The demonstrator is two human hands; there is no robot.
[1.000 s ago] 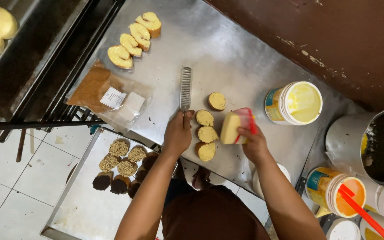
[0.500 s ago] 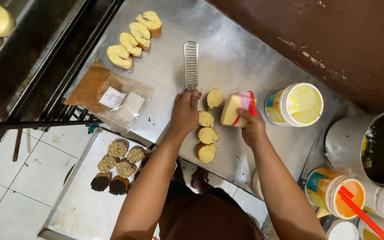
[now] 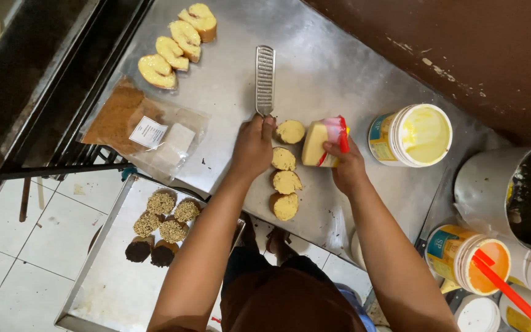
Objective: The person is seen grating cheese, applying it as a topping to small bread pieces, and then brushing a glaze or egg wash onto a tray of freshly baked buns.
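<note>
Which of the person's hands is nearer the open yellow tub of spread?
Right. The right hand, holding a cheese block, is beside the open yellow tub; the left hand grips the metal grater farther away.

Left hand (image 3: 253, 147) grips grater (image 3: 265, 80); right hand (image 3: 346, 167) holds cheese block (image 3: 316, 142)

free: steel table (image 3: 339, 74) centre | blocked: tub (image 3: 410, 136) right, bag (image 3: 142, 126) left

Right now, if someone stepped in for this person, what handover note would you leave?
Left hand grips the handle of the metal grater, which lies flat on the steel table.
Right hand holds a pale cheese block in a red wrapper, just above the table.
Four round cake slices sit between the hands, tops bare, no shreds on them.
Coated pieces rest on the lower tray.
Left: grating over the four slices.
</note>
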